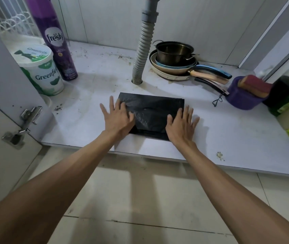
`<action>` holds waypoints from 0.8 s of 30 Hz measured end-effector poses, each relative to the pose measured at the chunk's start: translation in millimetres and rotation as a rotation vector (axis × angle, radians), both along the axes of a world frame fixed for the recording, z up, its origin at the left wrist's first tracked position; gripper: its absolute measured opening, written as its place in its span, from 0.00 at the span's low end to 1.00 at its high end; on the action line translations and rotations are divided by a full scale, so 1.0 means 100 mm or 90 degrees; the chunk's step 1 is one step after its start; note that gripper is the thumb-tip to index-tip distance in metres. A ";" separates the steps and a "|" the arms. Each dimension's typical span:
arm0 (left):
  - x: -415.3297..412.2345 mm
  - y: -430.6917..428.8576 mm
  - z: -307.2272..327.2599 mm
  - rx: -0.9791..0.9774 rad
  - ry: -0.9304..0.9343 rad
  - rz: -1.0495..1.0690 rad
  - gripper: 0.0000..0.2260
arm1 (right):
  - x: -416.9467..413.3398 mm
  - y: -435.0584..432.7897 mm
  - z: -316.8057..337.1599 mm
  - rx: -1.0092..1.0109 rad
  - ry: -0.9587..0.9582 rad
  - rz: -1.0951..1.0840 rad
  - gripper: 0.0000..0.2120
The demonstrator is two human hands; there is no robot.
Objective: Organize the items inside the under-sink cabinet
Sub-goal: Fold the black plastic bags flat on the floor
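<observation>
A folded black plastic bag lies flat on the white cabinet floor, pressed under both palms: left hand on its left edge, right hand on its right, fingers spread. Beyond the hands rises a grey corrugated drain hose; the stacked pans sit beyond the right hand, perhaps four of them.

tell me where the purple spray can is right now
In the head view the purple spray can stands upright at the back left of the cabinet floor, just right of and behind the white Greenfields tub, left of the drain hose.
</observation>
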State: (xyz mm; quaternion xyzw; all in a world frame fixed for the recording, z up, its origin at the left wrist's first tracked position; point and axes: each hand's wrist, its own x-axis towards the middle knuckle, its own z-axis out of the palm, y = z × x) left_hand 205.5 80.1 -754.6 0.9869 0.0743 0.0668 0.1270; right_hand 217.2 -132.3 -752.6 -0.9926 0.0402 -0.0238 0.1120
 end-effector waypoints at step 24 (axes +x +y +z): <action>0.00 0.27 -0.17 -0.116 0.002 -0.001 0.28 | 0.31 -0.11 -0.07 0.183 0.036 0.016 0.35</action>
